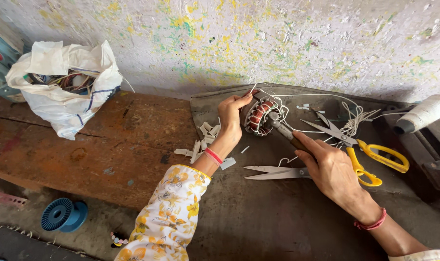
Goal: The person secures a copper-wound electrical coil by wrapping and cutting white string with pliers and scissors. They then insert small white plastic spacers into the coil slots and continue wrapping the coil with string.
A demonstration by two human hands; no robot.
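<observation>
Head view, round copper-wound stator [258, 116] with white threads, left fingers [239, 102] clamped on it, right fingers [304, 145] clamped on hammer [283, 128]

**Reds, yellows and a spattered wall**

The wound motor coil [258, 116] shows red-brown copper banded with white. Scissors [365, 150] carry bright yellow handles; a second pair [273, 172] is plain grey steel. The sleeve [169, 217] is cream with yellow and orange flowers. The wall [278, 38] is whitish, flecked yellow and green (thickly in places). The spool [63, 215] is blue, the bag [65, 82] white, the bench [109, 145] rusty brown.
</observation>
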